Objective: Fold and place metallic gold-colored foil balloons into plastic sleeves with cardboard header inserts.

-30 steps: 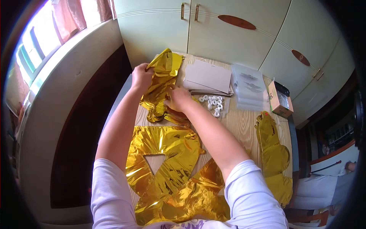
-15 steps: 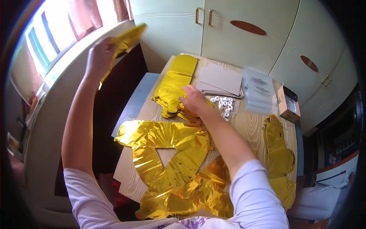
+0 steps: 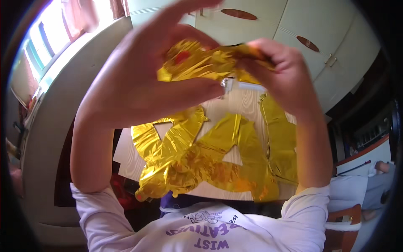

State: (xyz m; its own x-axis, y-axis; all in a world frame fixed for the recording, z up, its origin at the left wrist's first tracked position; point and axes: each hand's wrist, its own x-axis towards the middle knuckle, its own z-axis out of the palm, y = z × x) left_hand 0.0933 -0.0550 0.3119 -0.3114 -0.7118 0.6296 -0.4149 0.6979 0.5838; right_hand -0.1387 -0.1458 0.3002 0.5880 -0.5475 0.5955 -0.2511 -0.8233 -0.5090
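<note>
Raised close before me, a crumpled gold foil balloon (image 3: 195, 63) with a red spot hangs above the far part of the table. My right hand (image 3: 283, 73) is closed, pinching its right end between thumb and fingers. My left hand (image 3: 138, 80) is beside the foil's left part, slightly blurred, with thumb and fingers spread wide apart. Below lie several flat gold foil balloons: one with a triangular opening (image 3: 178, 143) at the left, another (image 3: 241, 134) in the middle, and a folded one (image 3: 279, 143) at the right. My hands hide much of the table's far side.
The pale wood-grain table (image 3: 128, 157) stands before light cabinets (image 3: 264, 25) with oval brown plates. A window (image 3: 40, 46) with pink curtains is at the far left. Beyond the table's right edge is a white-covered seat (image 3: 346, 195), with part of another person (image 3: 380, 185) nearby.
My left hand has come from the far left toward the middle, and the foil it carried is now in my right hand. That hand has risen from the table. The view has shifted.
</note>
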